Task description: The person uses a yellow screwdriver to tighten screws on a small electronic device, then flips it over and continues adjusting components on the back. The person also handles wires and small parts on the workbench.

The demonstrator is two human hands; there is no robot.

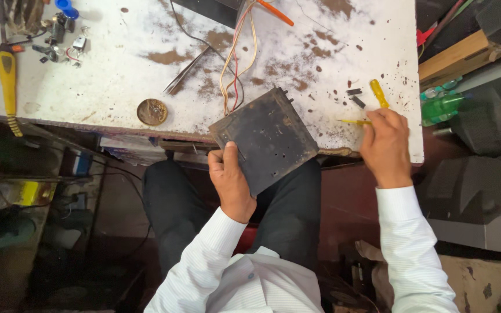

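My left hand [230, 179] grips the near corner of a dark, worn metal box [265, 139] that rests tilted over the front edge of the workbench. Coloured wires [238, 64] run from its far side up the bench. My right hand [385, 145] is at the bench's right front corner, fingers closed on a thin yellow-handled tool [355, 122]. Just beyond it lies a yellow-handled screwdriver [379, 93]. Two small dark parts [355, 97] lie to the left of that screwdriver.
The white, stained workbench [105, 87] carries tweezers [185, 71], a round rusty lid [152, 112], a yellow-handled tool [7, 75] at the left edge and small electronic parts [62, 40]. A green bottle [442, 107] and wooden pieces [456, 55] stand at right.
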